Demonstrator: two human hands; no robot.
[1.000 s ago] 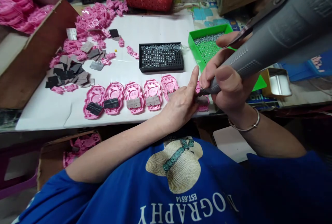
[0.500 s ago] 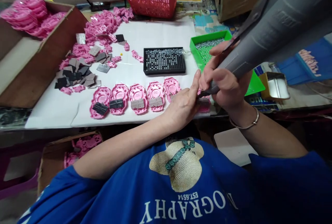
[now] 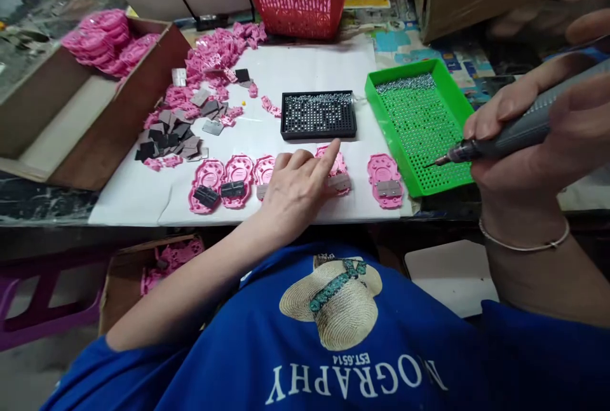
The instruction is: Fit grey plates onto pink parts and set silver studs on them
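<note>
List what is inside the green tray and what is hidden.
The green tray holds small metal screws, heaped at its far end and set in many holes. The screwdriver has its tip over the near part. The heap hides the floor beneath.

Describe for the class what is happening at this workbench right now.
A person's right hand grips a grey tool, its slim tip over the green tray of small metal pieces. The left hand is over a row of pink casings, partly hiding some; whether it holds anything is unclear. The rightmost casing carries a grey plate. Behind the row sits a black tray, also holding metal pieces.
</note>
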